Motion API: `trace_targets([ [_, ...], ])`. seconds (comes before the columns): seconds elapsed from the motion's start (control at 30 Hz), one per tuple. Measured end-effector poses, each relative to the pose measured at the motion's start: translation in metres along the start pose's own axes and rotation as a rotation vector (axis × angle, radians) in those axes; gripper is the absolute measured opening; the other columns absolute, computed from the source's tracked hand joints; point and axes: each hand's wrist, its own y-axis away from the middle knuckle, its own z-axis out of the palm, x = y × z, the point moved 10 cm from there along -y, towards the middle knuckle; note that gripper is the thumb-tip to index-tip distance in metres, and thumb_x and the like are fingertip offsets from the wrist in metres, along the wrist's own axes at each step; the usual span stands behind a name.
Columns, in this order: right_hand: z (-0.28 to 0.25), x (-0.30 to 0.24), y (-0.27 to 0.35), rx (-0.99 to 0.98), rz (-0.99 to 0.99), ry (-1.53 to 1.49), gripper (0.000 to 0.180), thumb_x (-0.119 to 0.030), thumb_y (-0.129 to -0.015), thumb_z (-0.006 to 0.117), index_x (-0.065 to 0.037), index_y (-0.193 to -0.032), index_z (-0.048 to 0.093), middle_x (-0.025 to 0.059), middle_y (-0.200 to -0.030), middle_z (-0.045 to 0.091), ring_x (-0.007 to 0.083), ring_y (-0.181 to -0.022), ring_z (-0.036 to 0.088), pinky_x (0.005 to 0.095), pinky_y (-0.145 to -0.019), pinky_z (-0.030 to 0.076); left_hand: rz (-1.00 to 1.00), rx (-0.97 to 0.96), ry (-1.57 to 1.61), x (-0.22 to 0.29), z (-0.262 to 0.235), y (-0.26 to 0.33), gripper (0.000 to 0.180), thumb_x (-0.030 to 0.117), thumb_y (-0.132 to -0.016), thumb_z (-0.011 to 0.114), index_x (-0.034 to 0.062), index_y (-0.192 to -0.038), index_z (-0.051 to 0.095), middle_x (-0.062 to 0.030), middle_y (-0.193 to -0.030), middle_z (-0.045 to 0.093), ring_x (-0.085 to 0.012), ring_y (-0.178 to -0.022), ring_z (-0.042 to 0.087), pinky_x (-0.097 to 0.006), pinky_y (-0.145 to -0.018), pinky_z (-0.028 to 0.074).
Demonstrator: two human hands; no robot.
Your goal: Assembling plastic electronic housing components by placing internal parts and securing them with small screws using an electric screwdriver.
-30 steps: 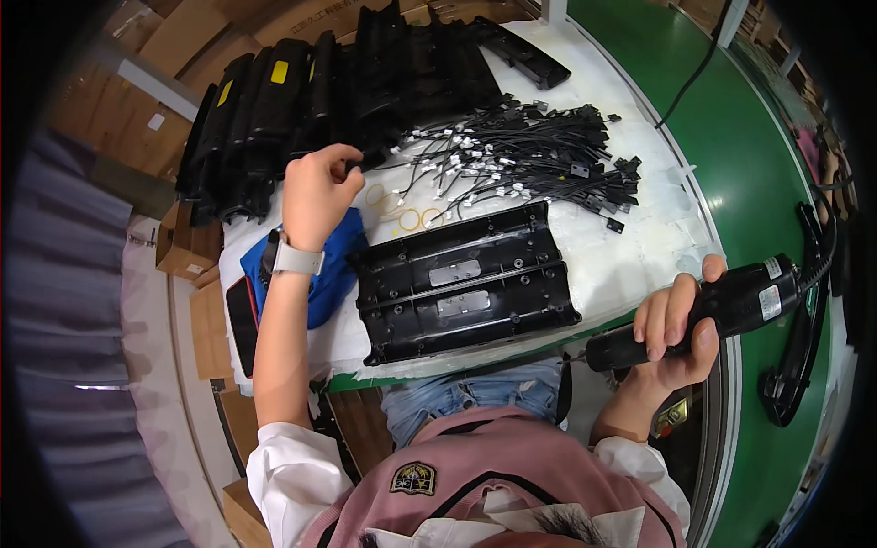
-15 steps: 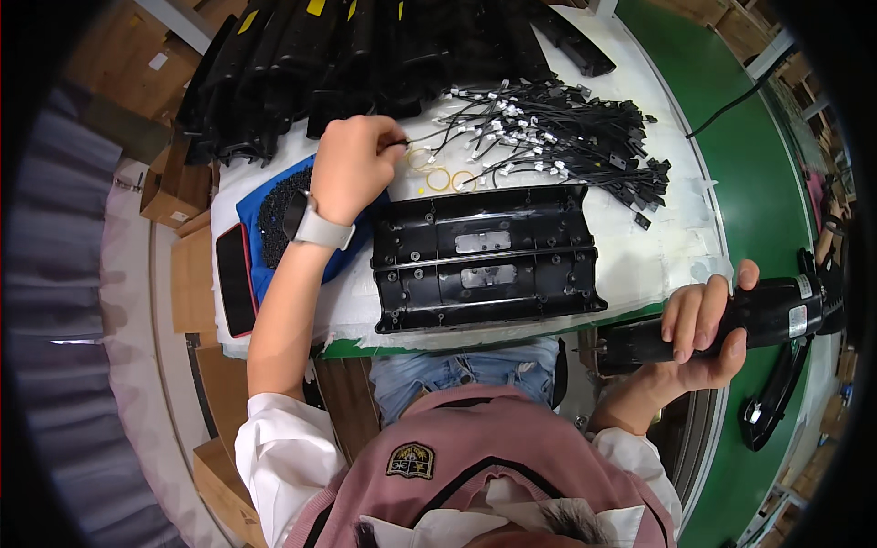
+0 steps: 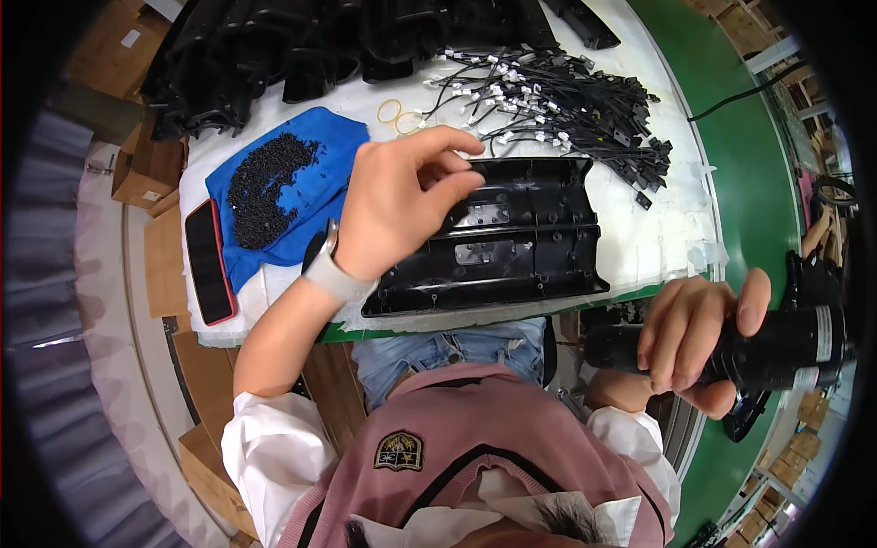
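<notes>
My left hand [image 3: 397, 196] hangs over the left part of two black plastic shells [image 3: 512, 256], thumb and fingers drawn together at the upper shell. Whatever sits between those fingertips is hidden or too small to name. The shells lie side by side, hollow side up, each with a silvery rectangular patch and screw posts. Off the table's front right edge, my right hand [image 3: 694, 338] is wrapped round a thick black electric screwdriver [image 3: 786, 352], its narrow end pointing left. A blue cloth [image 3: 315, 187] bearing a heap of small black screws [image 3: 265, 196] lies left of my left hand.
Many black cables with white connectors [image 3: 557, 110] are piled behind the shells, near yellow rings [image 3: 389, 110]. Black housings [image 3: 301, 41] crowd the back left. A phone with a red edge [image 3: 210, 260] lies at the left table edge. A green surface [image 3: 731, 192] extends along the right.
My left hand has moved right and toward me, from beside the cables to over the shells, uncovering the screws. The screwdriver has shifted slightly in my right hand's grip. The view has moved a little.
</notes>
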Motion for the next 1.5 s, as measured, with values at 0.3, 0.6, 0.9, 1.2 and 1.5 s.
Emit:
trace_targets([
  [0.3, 0.057, 0.009, -0.019, -0.394, 0.136, -0.117, 0.054, -0.009, -0.07, 0.078, -0.004, -0.108, 0.04, 0.0113, -0.061, 0.062, 0.0214, -0.049, 0.061, 0.0314, -0.047, 0.053, 0.257, -0.11, -0.341, 0.022, 0.03, 0.037, 0.012, 0.002, -0.065, 0.071, 0.0022, -0.074, 0.063, -0.0083, -0.07, 0.057, -0.0246, -0.066, 0.056, -0.032, -0.057, 0.045],
  [0.6, 0.046, 0.032, -0.031, -0.385, 0.181, -0.057, 0.054, -0.011, -0.073, 0.076, -0.006, -0.109, 0.037, 0.0102, -0.062, 0.061, 0.0197, -0.048, 0.061, 0.0293, -0.043, 0.051, 0.355, -0.144, -0.498, 0.024, 0.043, 0.045, 0.018, 0.006, -0.057, 0.073, 0.005, -0.065, 0.057, -0.0045, -0.067, 0.049, -0.0221, -0.07, 0.05, -0.033, -0.059, 0.041],
  [0.9, 0.028, 0.063, -0.065, -0.098, 0.132, 0.125, 0.058, -0.019, -0.075, 0.072, -0.012, -0.117, 0.034, -0.0026, -0.054, 0.052, 0.0104, -0.04, 0.052, 0.0213, -0.034, 0.038, 0.347, -0.267, -0.482, 0.014, 0.046, 0.04, 0.012, 0.016, -0.061, 0.072, 0.01, -0.063, 0.062, -0.0004, -0.064, 0.05, -0.0178, -0.072, 0.048, -0.031, -0.067, 0.036],
  [1.2, 0.012, 0.095, -0.074, 0.192, 0.256, 0.46, 0.052, -0.021, -0.081, 0.063, -0.007, -0.121, 0.033, -0.0012, -0.057, 0.042, 0.0108, -0.04, 0.041, 0.0246, -0.041, 0.036, 0.338, -0.278, -0.46, 0.006, 0.048, 0.044, 0.011, 0.014, -0.06, 0.073, 0.0096, -0.059, 0.062, -0.0006, -0.064, 0.05, -0.0183, -0.073, 0.048, -0.031, -0.07, 0.037],
  [1.5, 0.002, 0.103, -0.062, 0.145, 0.225, 0.443, 0.045, -0.018, -0.081, 0.06, -0.009, -0.118, 0.035, -0.0002, -0.057, 0.041, 0.0117, -0.04, 0.04, 0.0241, -0.04, 0.034, 0.316, -0.288, -0.403, 0.003, 0.044, 0.042, 0.011, 0.013, -0.06, 0.072, 0.0097, -0.059, 0.062, -0.0006, -0.064, 0.05, -0.0186, -0.073, 0.048, -0.031, -0.071, 0.037],
])
